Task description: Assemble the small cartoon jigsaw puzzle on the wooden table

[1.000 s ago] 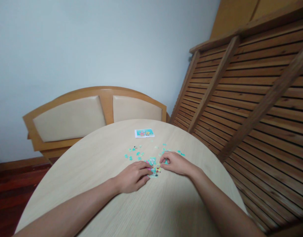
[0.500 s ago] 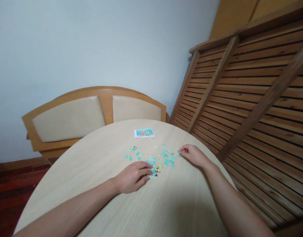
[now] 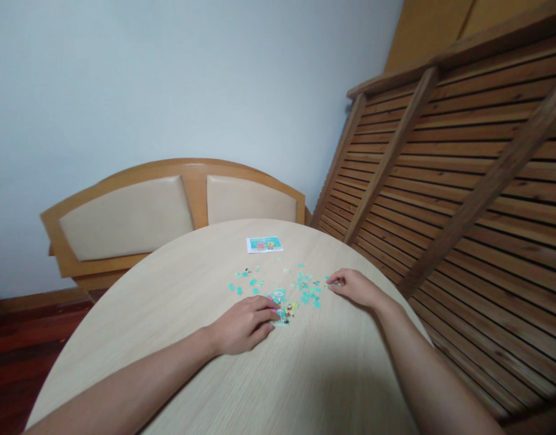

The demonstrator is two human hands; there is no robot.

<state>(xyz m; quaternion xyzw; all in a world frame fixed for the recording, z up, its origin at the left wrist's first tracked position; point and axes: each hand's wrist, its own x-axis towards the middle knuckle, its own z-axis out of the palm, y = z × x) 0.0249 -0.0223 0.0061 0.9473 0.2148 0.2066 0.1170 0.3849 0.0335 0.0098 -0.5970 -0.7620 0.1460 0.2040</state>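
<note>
Round table [image 3: 305,374], topped in pale, faintly streaked wood grain; a soft shadow darkens its near right portion, and both bare forearms reach in over the near edge. The left hand [image 3: 244,323] lies palm down, fingers extended and slightly parted, their tips resting on the left side of a partly assembled puzzle [image 3: 279,296] near the middle of the top; it grasps nothing visible. The right hand [image 3: 354,287] rests farther right, its thumb and fingertips drawn close together at a small teal piece [image 3: 326,278]; whether that piece is gripped cannot be told. Between the right hand and the puzzle lies a dense cluster of loose teal pieces [image 3: 308,289]; a sparser scatter of pieces [image 3: 253,282] lies beyond the left hand. Beyond them, near the table's curved far edge, a printed card [image 3: 265,244] lies flat. At right, a slatted wooden panel [image 3: 440,199] with thick crossing bars leans alongside the table; at left, dark reddish floorboards [image 3: 24,344] meet a wooden skirting [image 3: 33,300]. Behind the table stands an arched wooden headboard [image 3: 197,193] with two cream panels, against a plain pale-blue wall [image 3: 191,78].
</note>
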